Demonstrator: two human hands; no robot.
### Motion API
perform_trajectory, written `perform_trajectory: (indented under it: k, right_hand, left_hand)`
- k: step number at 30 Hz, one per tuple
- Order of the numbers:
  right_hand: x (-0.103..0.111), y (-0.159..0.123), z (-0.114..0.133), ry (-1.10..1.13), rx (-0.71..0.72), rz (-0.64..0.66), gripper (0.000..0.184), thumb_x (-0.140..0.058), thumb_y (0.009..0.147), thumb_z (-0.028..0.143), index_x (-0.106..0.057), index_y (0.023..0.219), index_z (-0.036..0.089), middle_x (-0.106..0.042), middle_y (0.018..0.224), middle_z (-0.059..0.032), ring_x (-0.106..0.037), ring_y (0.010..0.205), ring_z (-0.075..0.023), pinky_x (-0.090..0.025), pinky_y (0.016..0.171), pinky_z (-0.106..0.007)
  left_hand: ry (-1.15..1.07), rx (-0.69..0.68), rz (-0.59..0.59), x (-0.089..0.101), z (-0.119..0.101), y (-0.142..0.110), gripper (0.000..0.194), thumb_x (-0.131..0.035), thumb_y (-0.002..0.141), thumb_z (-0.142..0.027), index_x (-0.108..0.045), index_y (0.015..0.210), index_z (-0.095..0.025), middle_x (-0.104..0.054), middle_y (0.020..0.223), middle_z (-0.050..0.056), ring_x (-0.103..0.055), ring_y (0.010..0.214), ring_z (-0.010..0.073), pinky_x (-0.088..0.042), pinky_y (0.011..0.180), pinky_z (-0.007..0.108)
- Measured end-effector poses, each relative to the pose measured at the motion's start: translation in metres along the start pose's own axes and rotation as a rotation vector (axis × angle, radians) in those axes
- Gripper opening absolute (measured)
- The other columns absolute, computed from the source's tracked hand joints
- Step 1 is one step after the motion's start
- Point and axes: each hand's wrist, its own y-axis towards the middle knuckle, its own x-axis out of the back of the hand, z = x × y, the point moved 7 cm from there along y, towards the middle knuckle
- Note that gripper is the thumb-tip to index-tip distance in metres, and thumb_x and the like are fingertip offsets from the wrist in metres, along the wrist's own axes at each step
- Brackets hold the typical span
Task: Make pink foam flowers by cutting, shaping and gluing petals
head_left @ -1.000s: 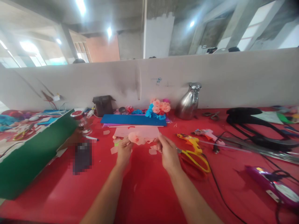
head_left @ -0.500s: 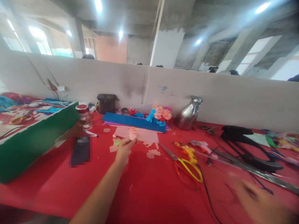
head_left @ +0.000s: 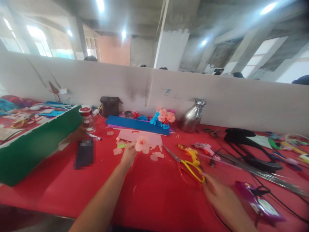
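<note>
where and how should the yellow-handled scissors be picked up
Probably best by the yellow handle loop, coming from the near right side: the scissors lie with that loop toward the right hand and the blades pointing away to the left.

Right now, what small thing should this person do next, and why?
Probably close the right hand around the handle of the yellow-handled scissors: its fingertips are right at that handle, though I can't tell whether they grip it. The left hand holds the pink flower, leaving the other for the scissors.
</note>
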Motion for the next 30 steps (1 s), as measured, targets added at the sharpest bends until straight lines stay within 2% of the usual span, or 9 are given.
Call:
perform_trajectory:
  k: [2,5,11,15,18,21,25,28,30]
  right_hand:
    - [-0.030,0.018,0.016,-0.062,0.009,0.150,0.039,-0.045,0.069,0.011,-0.065,0.102,0.019,-0.066,0.107,-0.0118,-0.062,0.100,-0.0256,-0.046,0.088,-0.035]
    - [-0.049,0.034,0.030,-0.088,0.047,0.264,0.042,-0.044,0.066,0.003,-0.063,0.101,0.014,-0.061,0.115,-0.0145,-0.056,0.111,-0.0250,-0.042,0.093,-0.033]
    - [-0.044,0.042,0.035,-0.080,0.062,0.320,0.045,-0.044,0.060,0.002,-0.058,0.100,0.017,-0.065,0.100,-0.0118,-0.063,0.092,-0.0243,-0.043,0.074,-0.029]
    - [-0.033,0.042,0.045,-0.051,0.040,0.245,0.063,-0.045,0.064,0.006,-0.046,0.126,0.016,-0.059,0.120,-0.0152,-0.061,0.103,-0.0264,-0.045,0.077,-0.030]
    - [-0.031,0.040,0.047,0.014,0.001,0.195,0.065,-0.044,0.068,0.011,-0.040,0.133,0.018,-0.054,0.128,-0.0149,-0.057,0.109,-0.0284,-0.046,0.081,-0.034]
    - [-0.036,0.039,0.045,0.265,-0.015,0.129,0.064,-0.045,0.072,0.016,-0.037,0.135,0.023,-0.057,0.123,-0.0121,-0.057,0.110,-0.0271,-0.046,0.084,-0.037]
    - [-0.037,0.043,0.043,0.791,-0.009,-0.010,0.060,-0.054,0.075,0.030,-0.037,0.132,0.025,-0.055,0.123,-0.0103,-0.053,0.111,-0.0242,-0.045,0.087,-0.035]
    - [-0.030,0.045,0.036,1.092,-0.131,-0.049,0.059,-0.063,0.071,0.037,-0.041,0.126,0.031,-0.059,0.101,-0.0048,-0.059,0.085,-0.0191,-0.049,0.070,-0.030]
    - [-0.024,0.043,0.037,1.253,-0.199,-0.001,0.051,-0.067,0.068,0.045,-0.049,0.114,0.032,-0.057,0.086,-0.0020,-0.053,0.064,-0.0158,-0.046,0.055,-0.027]
  left_hand:
    - [0.017,-0.003,0.007,-0.001,-0.002,0.000,0.006,-0.072,0.058,-0.022,-0.070,0.058,-0.016,-0.065,0.061,0.004,-0.058,0.072,0.0189,-0.042,0.066,0.027]
    - [0.031,-0.050,0.023,-0.003,-0.008,0.000,0.004,-0.071,0.059,-0.021,-0.071,0.059,-0.017,-0.068,0.073,0.006,-0.059,0.084,0.0217,-0.043,0.076,0.029]
    - [0.057,-0.157,0.034,-0.004,-0.017,0.000,0.004,-0.067,0.060,-0.017,-0.072,0.060,-0.017,-0.069,0.086,0.008,-0.059,0.092,0.0223,-0.042,0.085,0.031]
    - [0.032,-0.125,-0.023,0.002,-0.013,0.001,0.006,-0.067,0.060,-0.017,-0.073,0.062,-0.017,-0.069,0.080,0.006,-0.059,0.086,0.0214,-0.042,0.083,0.031]
    - [-0.002,-0.088,-0.029,0.003,-0.007,0.001,0.008,-0.067,0.061,-0.019,-0.073,0.066,-0.017,-0.069,0.074,0.004,-0.059,0.074,0.0187,-0.043,0.079,0.031]
    - [-0.033,-0.051,-0.027,0.001,-0.002,0.000,0.007,-0.068,0.063,-0.019,-0.074,0.066,-0.017,-0.069,0.066,0.002,-0.058,0.067,0.0160,-0.043,0.076,0.029]
    - [-0.089,0.001,-0.023,-0.003,0.006,0.000,0.009,-0.072,0.061,-0.022,-0.074,0.068,-0.017,-0.070,0.067,0.003,-0.060,0.071,0.0173,-0.043,0.080,0.031]
    - [-0.102,0.023,-0.036,-0.004,0.011,-0.001,0.009,-0.074,0.059,-0.024,-0.073,0.065,-0.017,-0.070,0.068,0.004,-0.061,0.075,0.0188,-0.043,0.083,0.033]
    - [-0.089,0.025,-0.041,-0.004,0.012,-0.001,0.010,-0.074,0.058,-0.025,-0.073,0.065,-0.017,-0.070,0.068,0.004,-0.061,0.075,0.0193,-0.043,0.083,0.033]
